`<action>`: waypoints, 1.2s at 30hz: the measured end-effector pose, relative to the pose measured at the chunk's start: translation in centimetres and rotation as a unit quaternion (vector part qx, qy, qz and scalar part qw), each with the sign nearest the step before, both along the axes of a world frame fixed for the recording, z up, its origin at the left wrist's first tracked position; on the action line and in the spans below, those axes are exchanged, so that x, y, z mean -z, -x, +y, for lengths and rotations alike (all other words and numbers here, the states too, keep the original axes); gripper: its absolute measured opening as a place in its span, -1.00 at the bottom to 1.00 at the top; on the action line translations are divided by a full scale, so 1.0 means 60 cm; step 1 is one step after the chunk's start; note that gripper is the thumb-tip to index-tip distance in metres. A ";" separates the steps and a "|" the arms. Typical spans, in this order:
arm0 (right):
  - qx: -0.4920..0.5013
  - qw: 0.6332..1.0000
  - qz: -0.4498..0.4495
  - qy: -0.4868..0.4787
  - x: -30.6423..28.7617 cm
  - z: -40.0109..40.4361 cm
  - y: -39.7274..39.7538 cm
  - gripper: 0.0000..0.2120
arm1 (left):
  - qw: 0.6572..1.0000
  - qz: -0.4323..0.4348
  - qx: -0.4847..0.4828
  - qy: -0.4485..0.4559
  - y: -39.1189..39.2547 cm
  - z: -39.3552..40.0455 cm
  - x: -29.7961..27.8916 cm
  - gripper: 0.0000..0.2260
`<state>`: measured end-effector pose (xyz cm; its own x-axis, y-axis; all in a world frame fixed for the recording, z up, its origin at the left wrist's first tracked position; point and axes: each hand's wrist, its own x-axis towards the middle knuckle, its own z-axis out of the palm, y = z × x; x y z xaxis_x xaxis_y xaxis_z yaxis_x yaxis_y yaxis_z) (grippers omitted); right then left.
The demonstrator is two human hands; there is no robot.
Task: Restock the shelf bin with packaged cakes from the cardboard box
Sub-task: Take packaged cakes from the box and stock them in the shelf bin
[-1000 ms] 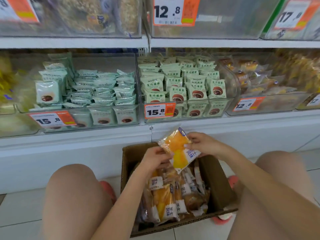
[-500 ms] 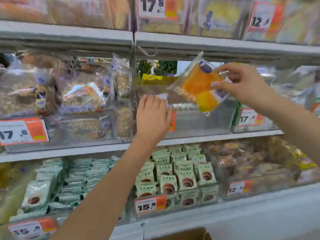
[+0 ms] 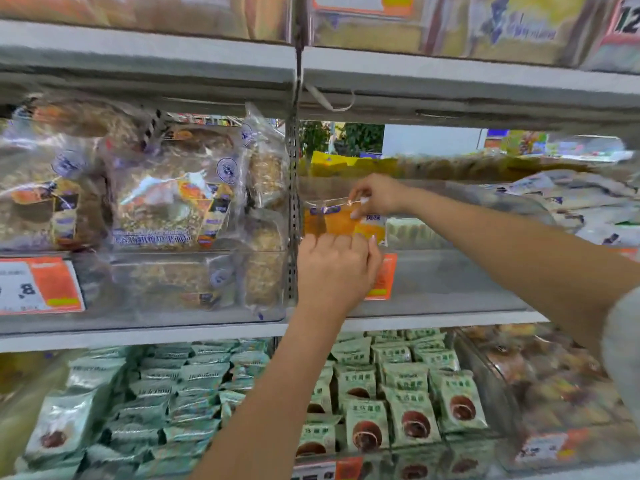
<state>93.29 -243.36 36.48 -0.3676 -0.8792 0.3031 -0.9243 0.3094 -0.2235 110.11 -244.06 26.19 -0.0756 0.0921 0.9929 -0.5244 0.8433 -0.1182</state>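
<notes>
The cake (image 3: 341, 221) has gone from held high in front of the shelf to low inside the clear bin (image 3: 450, 271), near its front left corner. The right hand (image 3: 375, 197) pinches its top seal; the left hand (image 3: 337, 265), fingers curled, grips the bin's front wall. Placement looks nearly finished.

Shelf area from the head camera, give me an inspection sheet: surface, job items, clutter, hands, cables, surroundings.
Surface: grey shelf carrying a clear bin, mostly unfilled.
Job's things: one yellow packaged cake held inside the bin; cardboard box not in view.
Clutter: nothing seen.
Grippers: right hand pinches the cake's top edge; left hand at the bin's front rim, grip unclear.
Cables: nothing seen.
Surroundings: bagged bread to the left, green packets below, orange price tag.
</notes>
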 end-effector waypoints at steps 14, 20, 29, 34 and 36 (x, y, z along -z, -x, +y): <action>0.044 0.992 0.115 0.034 0.059 -0.087 0.004 -0.35 | 1.000 0.017 0.002 -0.003 0.004 0.000 0.005 -0.68; 0.083 0.992 0.094 -0.026 0.045 -0.071 -0.005 -0.23 | 1.000 0.006 -0.003 -0.006 0.002 0.000 0.002 -0.60; 0.035 0.963 0.067 0.260 0.046 0.137 -0.147 -0.72 | 0.988 -0.145 -0.047 -0.028 -0.024 0.014 0.008 -0.76; 0.033 0.904 0.141 0.401 0.186 0.263 -0.233 -0.70 | 0.980 -0.184 -0.056 -0.050 -0.080 0.053 0.085 -0.59; 0.068 0.903 0.131 0.402 0.273 0.303 -0.260 -0.75 | 0.978 -0.202 0.025 -0.038 -0.125 0.082 0.152 -0.59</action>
<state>108.92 -225.18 20.11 -0.2790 -0.2872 0.9163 -0.9435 0.2598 -0.2058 117.62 -239.13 17.08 -0.4612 0.0318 0.8867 -0.4061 0.8810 -0.2428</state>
